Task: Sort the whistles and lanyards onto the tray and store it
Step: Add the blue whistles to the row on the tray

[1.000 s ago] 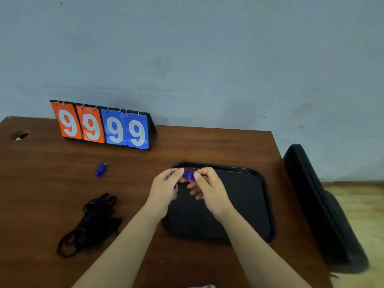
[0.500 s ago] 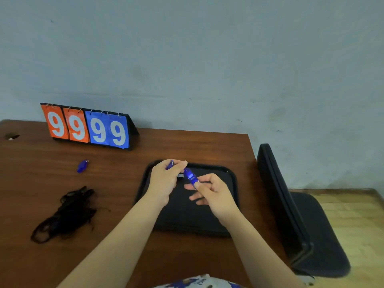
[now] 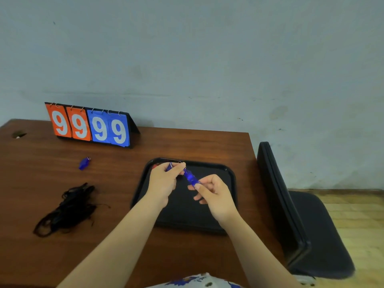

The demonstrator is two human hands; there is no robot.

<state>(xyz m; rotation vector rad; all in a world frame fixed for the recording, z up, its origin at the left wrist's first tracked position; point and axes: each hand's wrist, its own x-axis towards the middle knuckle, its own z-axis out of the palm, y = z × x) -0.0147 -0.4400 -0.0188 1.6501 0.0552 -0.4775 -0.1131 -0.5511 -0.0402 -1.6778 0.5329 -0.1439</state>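
Over the black tray (image 3: 229,179) both hands meet. My right hand (image 3: 214,193) pinches a blue whistle (image 3: 190,176) at its near end. My left hand (image 3: 164,180) is closed at the whistle's far end, with a second blue whistle (image 3: 169,167) showing between its fingers. A small red thing (image 3: 154,166) peeks out at the tray's far left corner behind that hand. Another blue whistle (image 3: 84,163) lies loose on the wooden table (image 3: 52,183) to the left. A tangle of black lanyards (image 3: 66,210) lies nearer on the left.
An orange and blue flip scoreboard (image 3: 89,126) reading 9999 stands at the back of the table by the wall. A black chair (image 3: 295,208) stands close to the table's right edge. A cable hole (image 3: 18,134) is at the far left.
My right hand has drawn one blue whistle away from my left hand, toward the right and nearer. The camera view has shifted.
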